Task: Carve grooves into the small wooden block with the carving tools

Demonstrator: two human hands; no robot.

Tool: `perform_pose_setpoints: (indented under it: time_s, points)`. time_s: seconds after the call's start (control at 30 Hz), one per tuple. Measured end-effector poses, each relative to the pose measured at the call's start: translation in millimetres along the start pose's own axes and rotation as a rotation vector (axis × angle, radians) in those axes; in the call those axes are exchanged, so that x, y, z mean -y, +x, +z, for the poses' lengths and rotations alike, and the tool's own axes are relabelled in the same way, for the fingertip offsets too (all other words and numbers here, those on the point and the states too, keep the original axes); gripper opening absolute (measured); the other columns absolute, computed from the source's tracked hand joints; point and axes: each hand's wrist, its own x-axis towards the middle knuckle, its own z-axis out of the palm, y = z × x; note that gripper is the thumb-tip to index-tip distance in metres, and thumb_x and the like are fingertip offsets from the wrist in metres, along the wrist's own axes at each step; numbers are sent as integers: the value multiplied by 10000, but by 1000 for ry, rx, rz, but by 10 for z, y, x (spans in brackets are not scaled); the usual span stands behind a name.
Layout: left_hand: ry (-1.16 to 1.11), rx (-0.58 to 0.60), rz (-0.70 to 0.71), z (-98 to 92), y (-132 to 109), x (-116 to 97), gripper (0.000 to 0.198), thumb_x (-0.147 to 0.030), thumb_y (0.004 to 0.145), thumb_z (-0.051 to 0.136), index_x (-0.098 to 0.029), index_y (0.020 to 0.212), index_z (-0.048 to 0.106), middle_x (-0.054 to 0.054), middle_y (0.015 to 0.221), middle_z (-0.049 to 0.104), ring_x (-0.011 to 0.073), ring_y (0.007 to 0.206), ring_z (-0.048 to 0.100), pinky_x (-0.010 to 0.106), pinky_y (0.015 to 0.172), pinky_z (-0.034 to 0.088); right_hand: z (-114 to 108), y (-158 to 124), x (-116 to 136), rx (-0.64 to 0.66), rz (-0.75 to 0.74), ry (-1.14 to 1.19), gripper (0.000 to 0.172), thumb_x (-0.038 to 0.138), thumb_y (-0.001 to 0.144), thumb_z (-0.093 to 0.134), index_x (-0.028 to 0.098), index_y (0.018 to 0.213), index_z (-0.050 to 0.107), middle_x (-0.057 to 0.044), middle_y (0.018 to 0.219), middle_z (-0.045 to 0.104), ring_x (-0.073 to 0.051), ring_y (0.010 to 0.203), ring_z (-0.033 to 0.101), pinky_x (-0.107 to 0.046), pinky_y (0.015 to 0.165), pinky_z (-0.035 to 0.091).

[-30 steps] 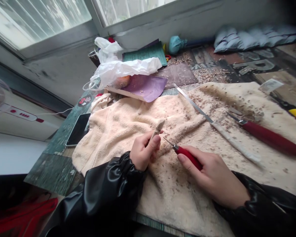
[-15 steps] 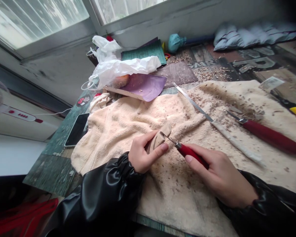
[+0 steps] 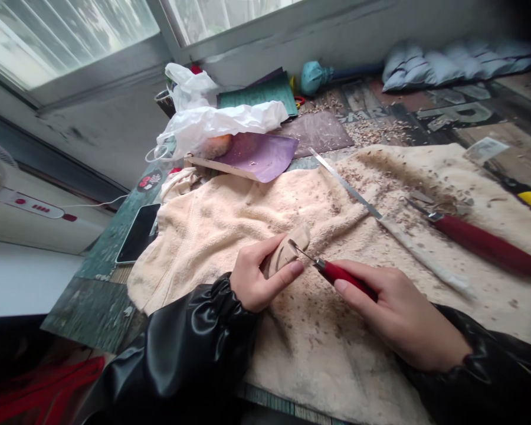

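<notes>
My left hand (image 3: 259, 277) is closed round a small pale wooden piece (image 3: 288, 249) and holds it just above a cream towel (image 3: 230, 218). My right hand (image 3: 398, 316) grips a red-handled carving tool (image 3: 343, 276). Its thin metal tip touches the face of the wooden piece. Both arms wear shiny black sleeves. Wood shavings are scattered over the towel around my hands.
A second red-handled tool (image 3: 482, 242) and a long metal file (image 3: 345, 184) lie on the towel to the right. A phone (image 3: 138, 233) lies at the left edge. White plastic bags (image 3: 212, 121), purple sandpaper (image 3: 261, 154) and a teal object (image 3: 314, 77) are at the back.
My left hand turned the wooden piece so its broad face shows. My right hand brought the tool's tip from beside it onto the wood.
</notes>
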Motion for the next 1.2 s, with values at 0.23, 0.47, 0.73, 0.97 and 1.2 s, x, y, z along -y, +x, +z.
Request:
perform_pose_setpoints:
  time_s: [0.23, 0.47, 0.73, 0.97, 1.2]
  points:
    - [41, -13, 7, -7, -3, -5, 418, -453, 816, 567, -142, 1082, 655, 13, 744, 666, 159, 659, 593, 260, 618, 493, 11, 1, -13, 2, -13, -37, 258, 341, 889, 433, 222, 873, 661, -5, 662, 672, -191, 706, 669, -252, 551, 496]
    - [103, -18, 96, 10, -18, 36, 446, -447, 796, 594, -129, 1106, 633, 61, 867, 709, 191, 742, 648, 280, 665, 519, -59, 29, -22, 41, -43, -87, 280, 351, 901, 420, 214, 807, 644, -5, 709, 695, -161, 637, 645, -246, 524, 467]
    - [195, -55, 199, 81, -41, 127, 503, -473, 756, 630, -134, 1126, 607, 99, 914, 704, 207, 769, 664, 314, 714, 538, -111, 25, -17, 116, -9, -72, 326, 391, 913, 408, 205, 716, 590, -14, 730, 696, -160, 631, 629, -261, 527, 455]
    - [279, -109, 234, 90, -32, 127, 542, -476, 747, 636, -91, 1126, 604, 132, 927, 707, 219, 788, 676, 318, 710, 555, -20, 3, 22, 80, -40, -106, 289, 352, 926, 366, 210, 783, 572, 14, 589, 607, -140, 522, 573, -263, 507, 417]
    - [291, -152, 212, 93, -42, 103, 533, -461, 747, 651, -93, 1129, 600, 116, 910, 713, 211, 770, 676, 303, 702, 550, 107, -48, 19, -48, -101, -190, 277, 354, 944, 344, 206, 877, 567, -17, 679, 651, -163, 587, 628, -273, 523, 451]
